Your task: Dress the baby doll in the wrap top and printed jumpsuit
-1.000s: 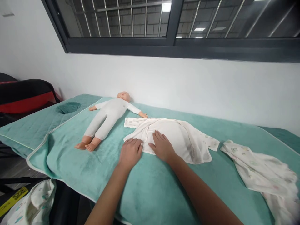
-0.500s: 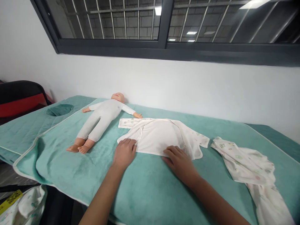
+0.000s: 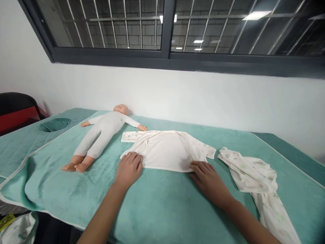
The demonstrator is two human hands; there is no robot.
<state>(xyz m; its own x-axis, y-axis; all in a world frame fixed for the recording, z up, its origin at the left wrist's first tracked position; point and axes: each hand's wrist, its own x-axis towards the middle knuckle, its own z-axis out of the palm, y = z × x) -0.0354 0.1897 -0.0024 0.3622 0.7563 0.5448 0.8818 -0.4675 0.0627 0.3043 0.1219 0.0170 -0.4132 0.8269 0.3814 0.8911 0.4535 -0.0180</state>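
A small white baby top [image 3: 167,149] lies spread open on the green cover, its printed sleeves stretched out to both sides. My left hand [image 3: 129,169] rests palm down on its lower left corner, fingers stretched over the cloth. On the lower right edge lies my right hand [image 3: 209,179], fingers extended and thumb just off the hem. The corner beneath it is hidden. To the left, a baby doll [image 3: 106,127] in a white bodysuit lies on its back, one hand close to the top's left sleeve.
Printed baby clothing [image 3: 251,173] lies in a loose heap at the right. The green padded cover [image 3: 162,210] meets a white wall below a barred window [image 3: 167,59]. A black and red chair [image 3: 19,112] stands at the left; more printed cloth [image 3: 20,228] shows at lower left.
My right hand has slid to the right along the top's lower edge. My left hand stays on its corner. The whole view has shifted slightly to the right.
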